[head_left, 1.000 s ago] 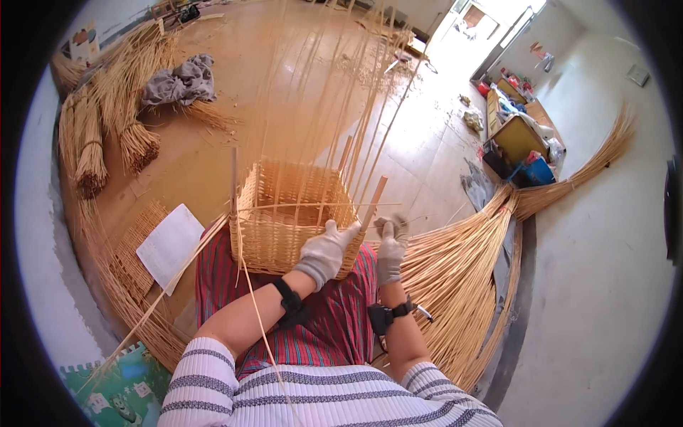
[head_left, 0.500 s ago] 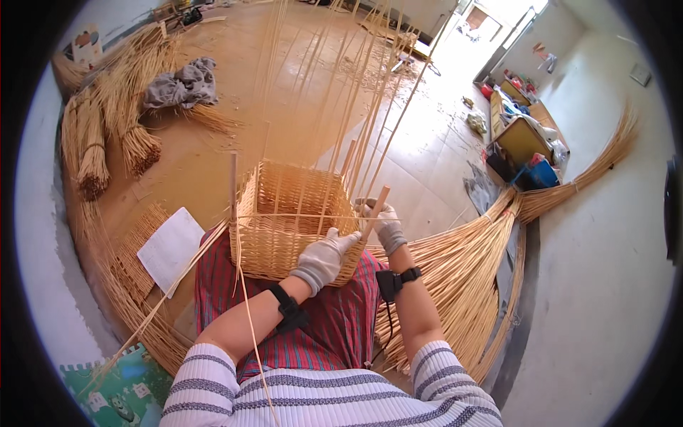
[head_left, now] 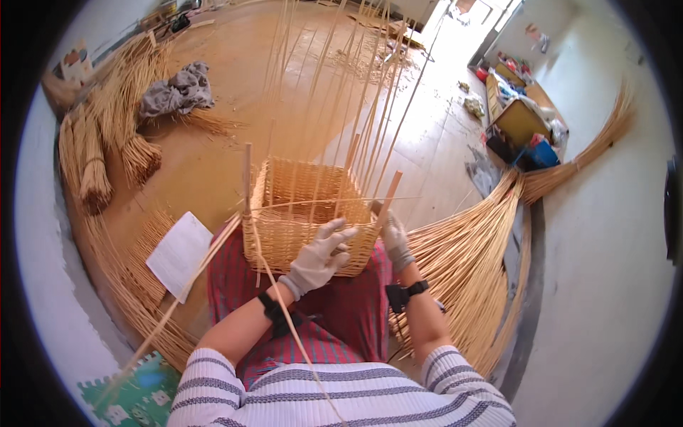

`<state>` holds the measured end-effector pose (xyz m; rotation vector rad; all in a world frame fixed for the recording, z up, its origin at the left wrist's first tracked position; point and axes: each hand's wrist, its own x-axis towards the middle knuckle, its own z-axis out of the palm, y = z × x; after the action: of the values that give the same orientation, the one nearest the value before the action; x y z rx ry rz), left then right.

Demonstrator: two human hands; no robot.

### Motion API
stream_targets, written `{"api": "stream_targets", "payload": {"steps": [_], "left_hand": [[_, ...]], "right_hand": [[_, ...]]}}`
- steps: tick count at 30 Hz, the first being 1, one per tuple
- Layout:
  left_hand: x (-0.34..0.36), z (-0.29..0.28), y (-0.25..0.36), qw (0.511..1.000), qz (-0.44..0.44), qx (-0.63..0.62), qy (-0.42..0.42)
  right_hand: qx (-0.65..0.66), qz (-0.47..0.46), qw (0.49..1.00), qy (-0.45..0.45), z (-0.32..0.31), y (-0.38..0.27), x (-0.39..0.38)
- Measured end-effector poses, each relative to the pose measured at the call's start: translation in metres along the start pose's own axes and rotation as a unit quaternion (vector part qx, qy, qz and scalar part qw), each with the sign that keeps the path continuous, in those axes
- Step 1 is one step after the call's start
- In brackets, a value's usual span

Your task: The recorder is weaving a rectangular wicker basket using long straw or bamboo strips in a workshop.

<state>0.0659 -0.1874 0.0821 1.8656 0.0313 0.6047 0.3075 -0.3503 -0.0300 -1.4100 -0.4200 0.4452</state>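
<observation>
A square wicker basket (head_left: 313,238) rests on my lap, with tall thin stakes rising from its far and right sides. Thicker wooden rods stand at its corners, one at the front left (head_left: 247,178) and one at the front right (head_left: 390,196). A pale weaving strand (head_left: 313,203) runs across above the front rim and past the right rod. My left hand (head_left: 319,260), in a light work glove, is open before the front wall, fingers spread. At the right corner my gloved right hand (head_left: 395,240) is curled against the basket; the rod partly hides its fingers.
Bundled wicker stalks (head_left: 469,260) fan out on the floor at right. More bundles (head_left: 92,156) lie at far left under a grey cloth (head_left: 178,89). A white sheet (head_left: 178,252) rests on a woven panel at left. A cabinet (head_left: 523,139) stands by the right wall.
My left hand has come off the front rim, moved lower, and spread its fingers. The right hand has moved slightly down along the corner. The basket appears a little farther right.
</observation>
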Motion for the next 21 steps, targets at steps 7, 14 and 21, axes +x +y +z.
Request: {"api": "stream_targets", "payload": {"steps": [7, 14, 21], "left_hand": [[-0.063, -0.103, -0.028, 0.894, -0.153, -0.104, 0.409], [-0.082, -0.111, -0.066, 0.934, -0.156, 0.063, 0.314], [-0.116, -0.104, -0.129, 0.956, -0.093, -0.16, 0.226]], "right_hand": [[-0.014, -0.21, 0.971, 0.111, 0.099, -0.085, -0.096], [-0.329, -0.312, 0.861, -0.232, 0.225, -0.118, -0.143], [-0.333, -0.397, 0.83, -0.21, 0.28, -0.121, -0.159]]}}
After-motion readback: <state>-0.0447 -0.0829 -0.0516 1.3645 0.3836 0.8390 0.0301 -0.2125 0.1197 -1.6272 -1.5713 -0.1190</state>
